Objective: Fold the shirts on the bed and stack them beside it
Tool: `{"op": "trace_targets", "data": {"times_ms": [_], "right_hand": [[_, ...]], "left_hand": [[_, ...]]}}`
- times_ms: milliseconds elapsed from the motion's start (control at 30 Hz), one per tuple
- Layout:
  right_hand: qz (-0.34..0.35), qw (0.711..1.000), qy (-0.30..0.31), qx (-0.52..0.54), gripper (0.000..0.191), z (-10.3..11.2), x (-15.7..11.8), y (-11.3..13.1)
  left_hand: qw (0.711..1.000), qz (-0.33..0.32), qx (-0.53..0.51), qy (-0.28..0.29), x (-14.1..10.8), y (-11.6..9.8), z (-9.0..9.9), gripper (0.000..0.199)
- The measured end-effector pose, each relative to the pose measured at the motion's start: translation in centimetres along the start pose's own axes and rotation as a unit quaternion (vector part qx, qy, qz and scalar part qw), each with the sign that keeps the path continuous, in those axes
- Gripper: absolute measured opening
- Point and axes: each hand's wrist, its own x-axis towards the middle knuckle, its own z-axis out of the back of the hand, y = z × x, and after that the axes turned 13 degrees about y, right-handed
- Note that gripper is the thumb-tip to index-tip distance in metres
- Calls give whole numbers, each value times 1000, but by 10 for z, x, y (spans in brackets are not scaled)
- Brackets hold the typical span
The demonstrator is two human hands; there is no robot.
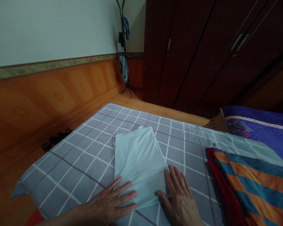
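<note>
A pale, light-coloured garment (139, 157), folded into a longish shape, lies flat on the grey checked bedsheet (85, 150). Its exact kind cannot be made out. My left hand (110, 201) rests on its near left corner with the fingers spread. At the near right edge, my right hand (179, 197) lies flat, its thumb touching the cloth and its fingers stretched forward along the side. Neither hand grips anything.
Folded cloths, one striped orange and blue (257, 182) and one red (217, 175), lie to the right. Beyond is a purple mattress (261, 125). A dark wardrobe (191, 56) and a coat stand (124, 40) stand behind. Dark shoes (56, 139) sit on the floor at left.
</note>
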Motion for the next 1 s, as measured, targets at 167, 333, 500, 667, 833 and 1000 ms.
{"op": "trace_targets", "data": {"times_ms": [167,333,500,667,833,1000], "right_hand": [[25,999,11,29,54,10,8,6],[45,999,21,15,56,20,17,24],[58,998,18,-9,66,9,-10,25],[79,996,27,-16,65,12,-44,14],[55,998,33,20,63,23,-24,17],[21,999,28,11,77,15,-12,20]], "left_hand": [[994,-5,5,-107,9,-2,25,31],[978,52,-11,-200,72,31,41,30],[995,67,-33,-64,126,61,39,57],[996,55,-48,-48,132,60,34,61],[997,25,-44,-58,156,66,37,63],[994,88,-46,-53,160,107,36,74]]}}
